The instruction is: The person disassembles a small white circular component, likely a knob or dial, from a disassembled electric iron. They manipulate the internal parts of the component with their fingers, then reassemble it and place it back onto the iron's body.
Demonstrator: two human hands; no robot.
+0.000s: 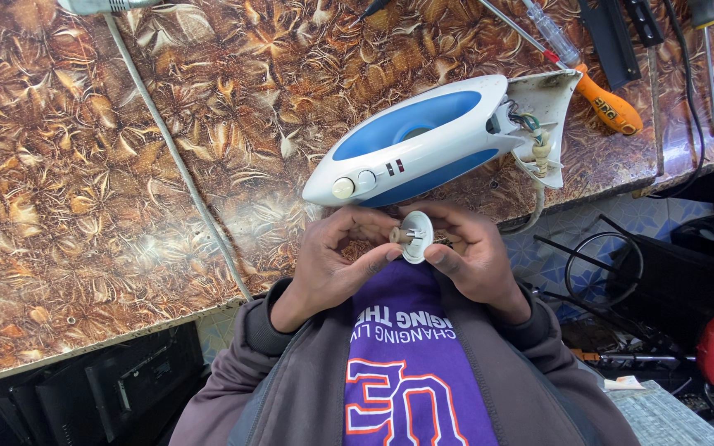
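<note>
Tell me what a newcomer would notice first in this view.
First the white and blue iron, lying on the brown patterned table with its rear cover off and wires showing. Just below it, at the table's edge, the left hand and right hand together hold a small white dial with a metal stem. An orange-handled screwdriver lies at the iron's open end, among other tools at top right.

You're at a repair workbench: beyond your hands, an opened clothes iron (pixel 423 140), screwdrivers (pixel 588 74) and loose cables (pixel 175 157) lie scattered.
</note>
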